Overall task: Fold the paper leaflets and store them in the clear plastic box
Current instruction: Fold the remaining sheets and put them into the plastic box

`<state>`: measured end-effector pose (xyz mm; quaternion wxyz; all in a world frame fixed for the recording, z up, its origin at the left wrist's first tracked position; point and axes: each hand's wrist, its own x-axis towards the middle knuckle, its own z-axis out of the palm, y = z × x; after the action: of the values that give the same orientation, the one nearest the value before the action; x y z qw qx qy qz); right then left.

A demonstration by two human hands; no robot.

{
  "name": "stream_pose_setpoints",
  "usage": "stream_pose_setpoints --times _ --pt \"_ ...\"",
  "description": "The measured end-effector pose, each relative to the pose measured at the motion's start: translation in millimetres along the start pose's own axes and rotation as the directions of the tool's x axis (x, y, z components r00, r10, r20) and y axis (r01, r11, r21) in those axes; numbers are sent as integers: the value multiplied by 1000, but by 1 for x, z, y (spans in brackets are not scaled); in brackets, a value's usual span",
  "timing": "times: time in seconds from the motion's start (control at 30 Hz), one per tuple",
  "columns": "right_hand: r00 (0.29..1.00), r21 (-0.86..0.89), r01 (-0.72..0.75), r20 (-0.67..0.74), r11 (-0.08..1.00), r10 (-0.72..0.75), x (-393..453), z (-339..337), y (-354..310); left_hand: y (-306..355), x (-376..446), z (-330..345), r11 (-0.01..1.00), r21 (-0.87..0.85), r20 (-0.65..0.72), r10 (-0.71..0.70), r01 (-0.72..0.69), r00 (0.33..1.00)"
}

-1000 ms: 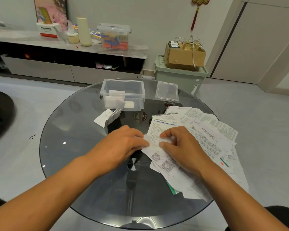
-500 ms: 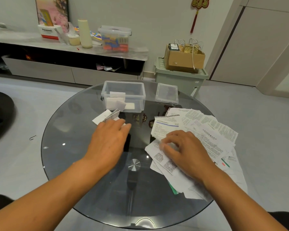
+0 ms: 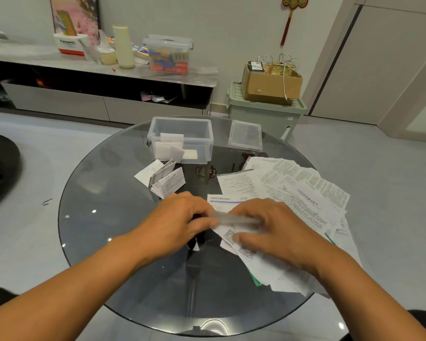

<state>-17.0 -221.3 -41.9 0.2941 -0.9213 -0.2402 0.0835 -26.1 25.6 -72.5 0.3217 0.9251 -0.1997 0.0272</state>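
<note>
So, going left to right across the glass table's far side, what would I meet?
Folded leaflets → clear plastic box → its lid → spread unfolded leaflets.

Bare forearms, seemingly no sleeves, rings or watch; left hand (image 3: 180,217), right hand (image 3: 276,230).

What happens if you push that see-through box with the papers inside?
The clear plastic box probably slides easily, since the glass table looks smooth. It likely feels light, holding only a few folded leaflets. Low and wide, it seems unlikely to tip.
</note>
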Motion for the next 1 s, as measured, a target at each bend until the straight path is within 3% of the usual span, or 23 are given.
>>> stream_pose_setpoints --times 0.23,0.37,0.53,0.63,0.7,0.87,1.0 --pt "949 295 -257 -104 920 298 5 4 2 7 -2 10 946 -265 -38 -206 189 978" --pt "938 101 -289 -168 952 302 12 17 -4 12 0 16 969 -124 -87 -224 213 971" --pt "915 114 -341 -189 933 357 12 12 1 10 0 15 990 43 -112 -131 136 985" --pt "895 141 -348 -243 927 373 11 8 3 5 1 14 981 189 -25 -32 37 999" --pt "904 199 -340 -202 919 378 9 5 1 4 1 13 978 207 16 -12 9 1000" --pt "951 381 -174 -176 908 256 6 7 -8 -1 5 8 994 109 31 -15 12 999" --pt "970 391 -94 -172 915 173 7 19 -12 -3 6 7 994 -59 -1 -91 91 996"
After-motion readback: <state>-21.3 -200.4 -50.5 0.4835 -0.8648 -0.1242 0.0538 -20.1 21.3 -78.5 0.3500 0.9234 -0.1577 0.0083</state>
